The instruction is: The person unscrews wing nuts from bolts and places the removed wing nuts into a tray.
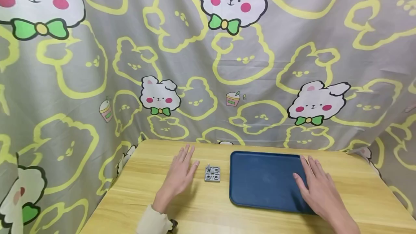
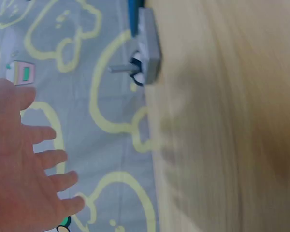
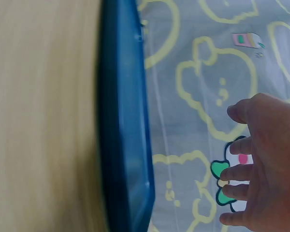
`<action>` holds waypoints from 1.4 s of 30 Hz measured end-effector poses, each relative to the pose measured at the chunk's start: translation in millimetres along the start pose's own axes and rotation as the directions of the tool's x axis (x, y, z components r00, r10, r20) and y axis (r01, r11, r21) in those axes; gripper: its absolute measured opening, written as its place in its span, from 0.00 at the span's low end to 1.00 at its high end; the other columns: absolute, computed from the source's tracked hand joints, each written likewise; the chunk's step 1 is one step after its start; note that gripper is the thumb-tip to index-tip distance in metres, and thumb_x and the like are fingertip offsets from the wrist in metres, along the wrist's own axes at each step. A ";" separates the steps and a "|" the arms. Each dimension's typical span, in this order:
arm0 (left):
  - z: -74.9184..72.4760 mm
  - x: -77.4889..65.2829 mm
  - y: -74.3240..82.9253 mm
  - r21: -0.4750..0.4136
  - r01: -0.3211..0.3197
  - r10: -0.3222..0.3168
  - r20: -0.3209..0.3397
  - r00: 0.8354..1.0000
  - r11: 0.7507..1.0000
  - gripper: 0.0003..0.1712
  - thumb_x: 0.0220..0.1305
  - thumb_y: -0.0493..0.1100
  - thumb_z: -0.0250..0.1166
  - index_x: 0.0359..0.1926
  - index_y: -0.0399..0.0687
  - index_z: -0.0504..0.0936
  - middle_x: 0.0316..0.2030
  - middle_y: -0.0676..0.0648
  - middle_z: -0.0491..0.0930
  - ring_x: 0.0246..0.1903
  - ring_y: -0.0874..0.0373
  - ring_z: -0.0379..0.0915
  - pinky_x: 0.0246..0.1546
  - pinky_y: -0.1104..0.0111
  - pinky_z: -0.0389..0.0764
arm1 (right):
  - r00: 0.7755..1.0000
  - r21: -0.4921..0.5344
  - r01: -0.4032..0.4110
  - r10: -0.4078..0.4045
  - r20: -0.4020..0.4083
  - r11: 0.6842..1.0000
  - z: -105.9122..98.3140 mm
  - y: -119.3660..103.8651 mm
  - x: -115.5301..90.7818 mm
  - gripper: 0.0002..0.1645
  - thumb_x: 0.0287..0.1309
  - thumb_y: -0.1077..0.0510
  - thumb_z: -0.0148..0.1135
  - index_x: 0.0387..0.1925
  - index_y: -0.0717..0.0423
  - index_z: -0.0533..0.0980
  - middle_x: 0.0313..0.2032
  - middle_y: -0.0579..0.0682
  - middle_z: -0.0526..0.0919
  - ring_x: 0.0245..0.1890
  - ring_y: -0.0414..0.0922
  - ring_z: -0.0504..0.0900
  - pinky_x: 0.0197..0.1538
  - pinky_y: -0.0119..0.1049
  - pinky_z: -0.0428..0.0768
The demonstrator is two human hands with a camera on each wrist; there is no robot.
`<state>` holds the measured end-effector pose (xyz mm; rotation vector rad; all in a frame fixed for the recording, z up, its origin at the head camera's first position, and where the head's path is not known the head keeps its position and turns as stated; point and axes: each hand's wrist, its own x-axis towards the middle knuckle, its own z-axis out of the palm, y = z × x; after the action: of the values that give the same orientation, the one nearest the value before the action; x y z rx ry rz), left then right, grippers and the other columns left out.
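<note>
"What's furthest left?"

"The left hand [image 1: 178, 174], above the counter [image 1: 195, 212], pointing toward one o'clock. Its fingers are spread and loosely straight, with nothing in them."

"And next along?"

"At its three o'clock, just beside it, a small grey block [image 1: 212, 174] lies on the counter, a thin pin [image 2: 122, 68] standing up near its eleven o'clock corner. Further toward three o'clock is the blue tray [image 1: 263, 183], apart from the block."

"And the right hand [image 1: 320, 190]?"

"Above the tray's three o'clock edge, pointing toward eleven. Its fingers are apart too, gripping nothing; the right wrist view shows a gap between them and the tray."

"So how far along is it?"

"The pin is standing on the block, and the block is outside the tray. With both hands free, I'd judge it either not begun or just finished; I can't tell which."
</note>
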<state>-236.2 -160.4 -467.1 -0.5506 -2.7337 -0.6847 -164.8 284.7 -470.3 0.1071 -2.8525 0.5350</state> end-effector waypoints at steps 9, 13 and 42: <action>20.8 -3.4 10.5 -0.257 0.083 -0.061 0.091 0.994 0.963 0.43 0.76 0.59 0.57 0.79 0.39 0.56 0.78 0.32 0.50 0.75 0.31 0.49 0.71 0.35 0.56 | 0.999 0.083 -0.026 0.029 -0.037 0.996 3.7 9.2 -1.6 0.50 0.76 0.38 0.51 0.78 0.70 0.49 0.68 0.82 0.55 0.63 0.80 0.59 0.56 0.78 0.64; 28.1 -2.1 12.9 -0.312 0.085 -0.047 0.125 0.991 0.946 0.47 0.67 0.50 0.71 0.78 0.37 0.59 0.76 0.29 0.54 0.73 0.28 0.52 0.68 0.33 0.60 | 0.999 0.092 -0.048 0.047 0.013 0.995 4.3 15.5 0.9 0.51 0.77 0.38 0.51 0.77 0.73 0.48 0.67 0.84 0.56 0.61 0.82 0.60 0.55 0.78 0.65; 59.4 15.4 16.6 -0.274 0.124 -0.089 0.138 0.986 0.954 0.49 0.35 0.24 0.81 0.64 0.27 0.73 0.52 0.33 0.79 0.50 0.40 0.76 0.60 0.44 0.77 | 0.943 -0.058 -0.245 0.252 0.218 0.968 21.2 41.0 11.4 0.37 0.66 0.61 0.60 0.65 0.85 0.59 0.49 0.84 0.65 0.48 0.76 0.71 0.45 0.67 0.77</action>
<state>-252.6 -112.8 -505.9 -0.5239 -2.8148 -1.1151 -185.2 314.8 -500.9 -0.2163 -3.1158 0.5599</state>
